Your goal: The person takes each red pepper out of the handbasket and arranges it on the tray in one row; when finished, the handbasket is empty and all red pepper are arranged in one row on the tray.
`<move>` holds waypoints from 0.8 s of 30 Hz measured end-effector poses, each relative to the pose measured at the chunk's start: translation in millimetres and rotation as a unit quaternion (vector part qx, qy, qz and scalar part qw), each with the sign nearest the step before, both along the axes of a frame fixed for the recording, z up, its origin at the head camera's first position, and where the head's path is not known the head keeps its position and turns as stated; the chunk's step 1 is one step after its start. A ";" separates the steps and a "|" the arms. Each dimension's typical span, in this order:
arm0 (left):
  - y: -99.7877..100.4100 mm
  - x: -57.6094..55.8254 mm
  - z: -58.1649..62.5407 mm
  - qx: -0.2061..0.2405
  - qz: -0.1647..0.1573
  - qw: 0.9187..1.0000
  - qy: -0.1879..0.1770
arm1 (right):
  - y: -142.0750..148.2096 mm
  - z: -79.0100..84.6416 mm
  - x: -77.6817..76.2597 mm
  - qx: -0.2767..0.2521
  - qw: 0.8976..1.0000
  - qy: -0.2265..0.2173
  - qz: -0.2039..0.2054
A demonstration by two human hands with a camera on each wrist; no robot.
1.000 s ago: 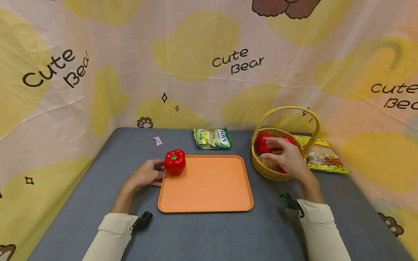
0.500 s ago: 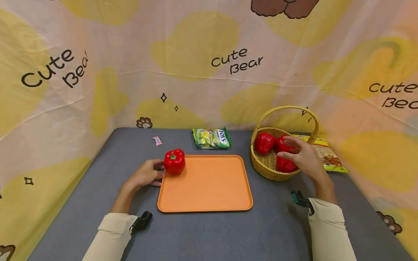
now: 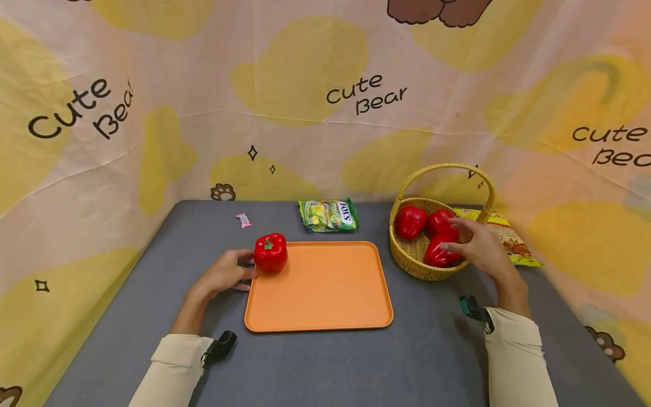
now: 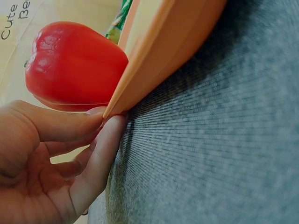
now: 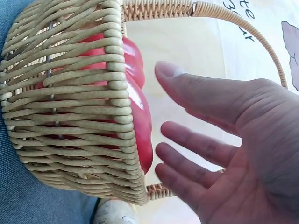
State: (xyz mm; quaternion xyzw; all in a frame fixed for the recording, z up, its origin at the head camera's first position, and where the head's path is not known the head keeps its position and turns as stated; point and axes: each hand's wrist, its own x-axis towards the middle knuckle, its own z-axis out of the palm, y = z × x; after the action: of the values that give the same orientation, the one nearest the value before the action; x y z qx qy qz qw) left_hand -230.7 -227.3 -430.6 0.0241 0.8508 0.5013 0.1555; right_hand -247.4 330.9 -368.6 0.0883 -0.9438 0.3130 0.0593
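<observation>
In the left wrist view, my left hand (image 4: 60, 154) pinches the left edge of the orange tray (image 3: 325, 299) between thumb and fingers. A red bell pepper (image 3: 270, 252) with a green stem stands on the tray's far left corner, close to those fingers. On the right, my right hand (image 3: 483, 249) hovers by the right rim of a wicker basket (image 3: 422, 272), fingers spread and holding nothing. Several red bell peppers (image 3: 411, 222) lie in the basket; the front one (image 3: 440, 252) is partly behind my thumb. The right wrist view shows a gap between hand and peppers (image 5: 140, 116).
A green candy bag (image 3: 328, 215) lies behind the tray. Farther left is a small pink wrapped candy (image 3: 243, 220). A yellow snack bag (image 3: 513, 240) lies behind and right of the basket, whose tall handle (image 3: 447, 165) arches over it. Printed cloth (image 3: 290, 68) hangs behind the grey table (image 3: 315, 367).
My right hand has moved right from over the basket's middle to its right side, uncovering the peppers. The front pepper has shifted slightly. My left hand stays at the tray edge.
</observation>
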 end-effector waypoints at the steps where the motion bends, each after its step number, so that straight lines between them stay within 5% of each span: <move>1: 0.1 0.1 0.1 0.000 0.000 1.000 0.000 | 0.6 -0.5 -0.6 0.005 1.000 -0.007 0.000; 8: 0.6 0.7 0.8 -0.002 0.000 1.000 0.000 | 0.4 -4.9 -4.4 0.001 0.998 -0.056 0.012; 20: 0.9 0.6 -0.2 0.002 0.001 1.000 -0.001 | -8.1 -12.1 -7.7 -0.065 0.994 -0.074 0.047; 24: 0.8 0.4 -0.3 0.000 0.001 1.000 0.000 | -7.9 -12.3 -9.3 -0.047 0.995 -0.080 0.032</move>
State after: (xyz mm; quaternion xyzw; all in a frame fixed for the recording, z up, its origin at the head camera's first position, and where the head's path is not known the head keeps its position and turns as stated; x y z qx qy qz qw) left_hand -230.3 -226.6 -430.8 0.0233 0.8508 0.5015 0.1550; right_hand -256.7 323.0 -381.0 0.0902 -0.9266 0.3643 -0.0221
